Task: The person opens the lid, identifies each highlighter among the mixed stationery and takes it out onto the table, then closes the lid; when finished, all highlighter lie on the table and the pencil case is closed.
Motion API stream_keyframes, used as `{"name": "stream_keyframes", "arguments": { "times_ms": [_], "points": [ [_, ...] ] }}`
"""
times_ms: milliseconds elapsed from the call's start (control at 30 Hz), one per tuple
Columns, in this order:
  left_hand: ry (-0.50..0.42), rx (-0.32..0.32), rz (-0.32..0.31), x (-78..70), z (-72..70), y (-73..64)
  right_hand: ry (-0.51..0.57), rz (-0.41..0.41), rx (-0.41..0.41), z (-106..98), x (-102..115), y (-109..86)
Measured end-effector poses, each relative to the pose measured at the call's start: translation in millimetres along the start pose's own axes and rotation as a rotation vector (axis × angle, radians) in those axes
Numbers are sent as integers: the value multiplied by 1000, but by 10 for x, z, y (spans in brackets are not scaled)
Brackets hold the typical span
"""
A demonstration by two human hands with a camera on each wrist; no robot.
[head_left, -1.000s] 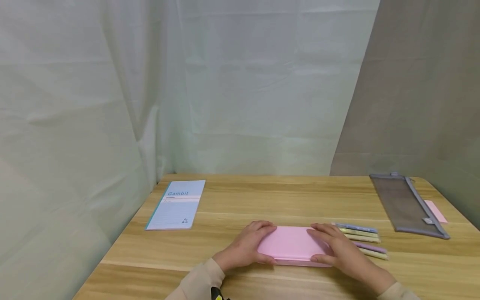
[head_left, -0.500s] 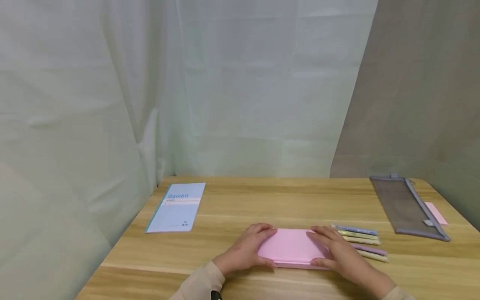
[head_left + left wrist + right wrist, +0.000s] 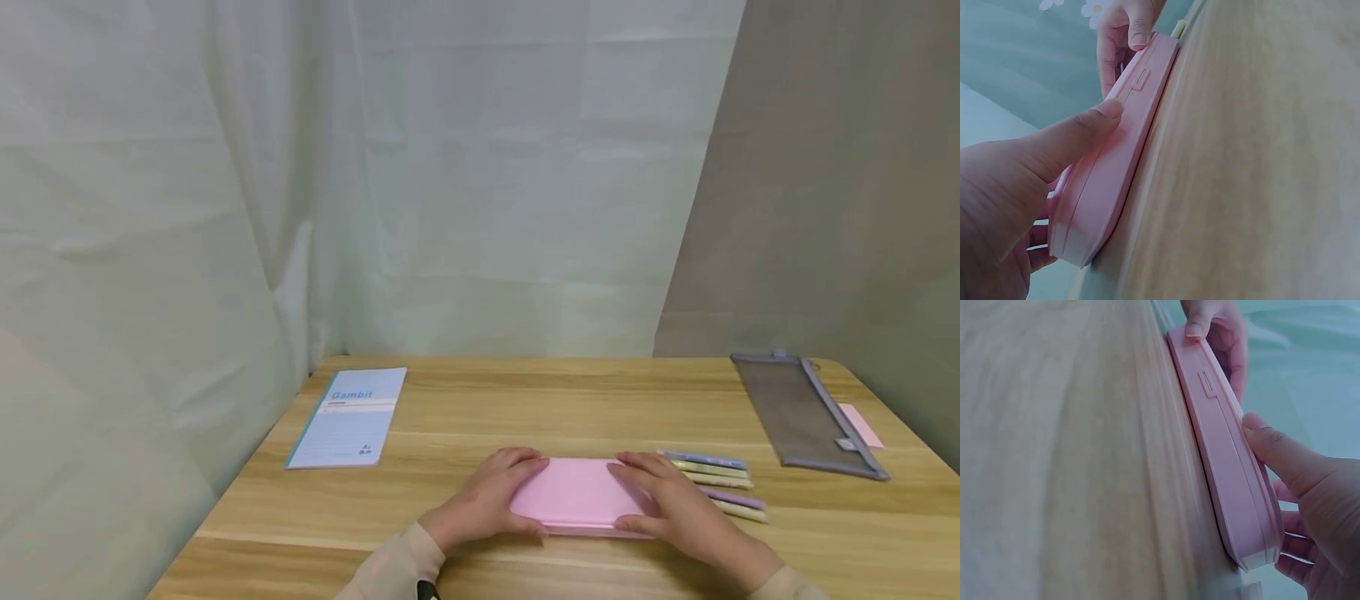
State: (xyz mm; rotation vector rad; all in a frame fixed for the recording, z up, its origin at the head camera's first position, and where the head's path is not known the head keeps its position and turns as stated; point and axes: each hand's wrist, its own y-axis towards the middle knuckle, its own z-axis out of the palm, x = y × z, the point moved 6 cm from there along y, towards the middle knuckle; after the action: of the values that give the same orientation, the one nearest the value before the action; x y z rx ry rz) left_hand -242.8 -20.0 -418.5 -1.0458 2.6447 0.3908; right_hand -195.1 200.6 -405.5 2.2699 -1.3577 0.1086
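Note:
A pink hard pencil case (image 3: 576, 493) lies flat on the wooden table in front of me, its lid down on its base. My left hand (image 3: 491, 498) grips its left end, thumb on the near side and fingers over the far edge. At the other end my right hand (image 3: 675, 504) holds it in the same way. Both wrist views show the case's front side (image 3: 1113, 150) with a small raised latch (image 3: 1207, 383), each thumb pressing near the seam. Some fingers are hidden behind the case.
Several pens (image 3: 712, 475) in blue, yellow and purple lie right of the case, partly behind my right hand. A light-blue notebook (image 3: 351, 425) is at the table's left. Far right lies a grey mesh zip pouch (image 3: 798, 412), beside a pink slip (image 3: 862, 427).
The head view has shifted slightly. Both hands keep their hold at the two ends of the pencil case, which stays where it was on the table.

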Motion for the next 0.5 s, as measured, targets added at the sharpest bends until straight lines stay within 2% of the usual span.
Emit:
{"name": "stream_keyframes", "arguments": {
  "times_ms": [367,500],
  "points": [
    [134,-13,63,-86,-83,-25,-54,-12,51,-40,51,46],
    [152,-16,85,-113,-103,-38,-69,-17,60,-39,66,44]
  ]
}}
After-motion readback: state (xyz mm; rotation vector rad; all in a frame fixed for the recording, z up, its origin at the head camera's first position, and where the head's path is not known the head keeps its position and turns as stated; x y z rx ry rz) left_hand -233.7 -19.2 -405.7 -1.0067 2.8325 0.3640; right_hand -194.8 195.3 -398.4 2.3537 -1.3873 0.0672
